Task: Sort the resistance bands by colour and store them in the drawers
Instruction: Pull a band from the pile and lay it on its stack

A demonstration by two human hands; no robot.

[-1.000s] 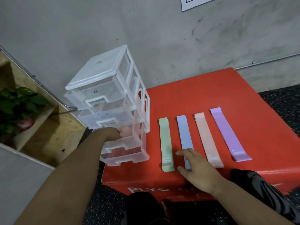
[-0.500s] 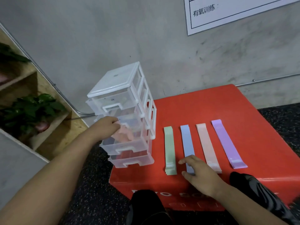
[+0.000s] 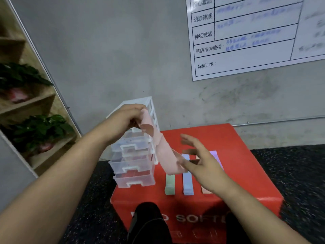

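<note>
I log: left hand (image 3: 123,123) raised in front of drawer unit (image 3: 133,166), fingers curled, pinching top end of pink band (image 3: 163,150). Band hangs slanting down toward right hand (image 3: 202,164). Right fingers straight and spread by band's lower end; contact I cannot confirm. Drawer unit stands on left edge of red box (image 3: 237,155). Green band (image 3: 170,185) and blue band (image 3: 187,184) lie flat, side by side, on box. Purple band (image 3: 214,154) partly hidden behind right hand.

pink band (image 3: 163,152), grn band (image 3: 170,186), blu band (image 3: 187,185), red box (image 3: 237,155), clear drawers (image 3: 133,166)

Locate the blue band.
The blue band lies flat on the red box, just right of centre in the head view, between the green band and a peach band.
</note>
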